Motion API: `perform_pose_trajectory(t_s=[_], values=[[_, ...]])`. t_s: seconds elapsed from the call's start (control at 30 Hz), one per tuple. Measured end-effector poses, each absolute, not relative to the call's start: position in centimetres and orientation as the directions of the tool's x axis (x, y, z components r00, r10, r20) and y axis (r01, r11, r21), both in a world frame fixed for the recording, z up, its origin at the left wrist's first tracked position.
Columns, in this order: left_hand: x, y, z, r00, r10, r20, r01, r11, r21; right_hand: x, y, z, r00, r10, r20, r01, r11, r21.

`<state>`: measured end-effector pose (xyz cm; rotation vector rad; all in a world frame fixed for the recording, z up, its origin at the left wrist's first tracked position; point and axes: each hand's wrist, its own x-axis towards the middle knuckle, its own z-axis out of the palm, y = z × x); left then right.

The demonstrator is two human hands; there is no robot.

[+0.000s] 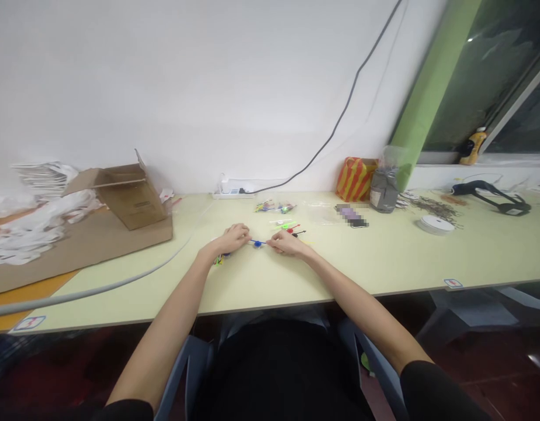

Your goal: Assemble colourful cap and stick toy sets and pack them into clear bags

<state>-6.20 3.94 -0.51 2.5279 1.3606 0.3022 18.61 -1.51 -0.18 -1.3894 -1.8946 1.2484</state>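
A small blue plastic arrow piece [258,243] with a round hub spans the gap between my hands, just over the table. My left hand [235,238] is closed in a pinch at its left end. At the opposite end, the fingers of my right hand [286,242] pinch its thin shaft. Beyond the right hand lie a green piece [286,225], a red arrow piece [293,229] and a black arrow piece [300,234] of like shape. Partly hidden under my left wrist is a cluster of coloured pieces [218,259]. Fine details are too small to make out.
Bagged coloured pieces [275,206] lie near a power strip [235,190]. At left stand an open cardboard box [132,196] and white straps [46,225]; a grey cable [121,285] crosses the table. To the right are a striped bag [355,180], grey bag [384,190] and white spool [435,224].
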Motion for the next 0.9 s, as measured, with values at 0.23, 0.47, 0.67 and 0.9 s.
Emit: perform_pose_trajectory(t_s=[0.23, 0.47, 0.67, 0.9], values=[[-6.2, 3.5, 0.1, 0.568, 0.820, 0.074, 0.769, -0.561, 0.306, 18.6, -0.9, -0.3, -0.373, 0.909, -0.184, 0.488, 0.024, -0.872], [-6.2, 3.7, -0.1, 0.592, 0.800, 0.097, 0.751, -0.591, 0.293, 18.4, -0.5, -0.9, -0.367, 0.918, -0.150, 0.528, 0.073, -0.846], [-5.7, 3.6, -0.2, 0.592, 0.800, 0.099, 0.767, -0.597, 0.233, 18.3, -0.4, -0.5, -0.372, 0.915, -0.157, 0.557, 0.084, -0.826], [-5.7, 3.4, -0.1, 0.596, 0.791, 0.140, 0.755, -0.611, 0.238, 18.1, -0.6, 0.0, -0.361, 0.915, -0.177, 0.571, 0.067, -0.818]])
